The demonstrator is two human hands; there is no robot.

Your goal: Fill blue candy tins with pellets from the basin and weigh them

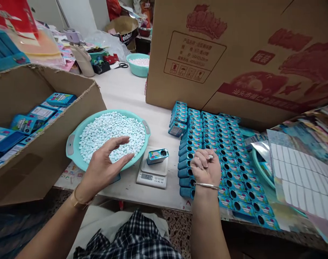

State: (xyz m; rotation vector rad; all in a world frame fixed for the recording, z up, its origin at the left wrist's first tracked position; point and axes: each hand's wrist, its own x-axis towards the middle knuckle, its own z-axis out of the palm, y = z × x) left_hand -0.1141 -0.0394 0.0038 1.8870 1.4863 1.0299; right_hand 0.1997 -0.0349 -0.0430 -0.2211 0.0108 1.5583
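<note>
My left hand (106,162) hovers over the near rim of a teal basin (72,142) full of small pale blue and white candies (111,133); its fingers are curved and apart, holding nothing I can see. My right hand (205,165) is closed in a fist above rows of blue tins (220,144), with a small white piece showing at the fingertips. One blue tin (157,156) lies on a small white digital scale (152,169) between the two hands.
An open cardboard box (42,151) with blue packets stands on the left. A large printed carton (241,54) fills the back right. Sticker sheets (301,172) lie at right. A second teal bowl (138,64), scissors and a bottle sit farther back.
</note>
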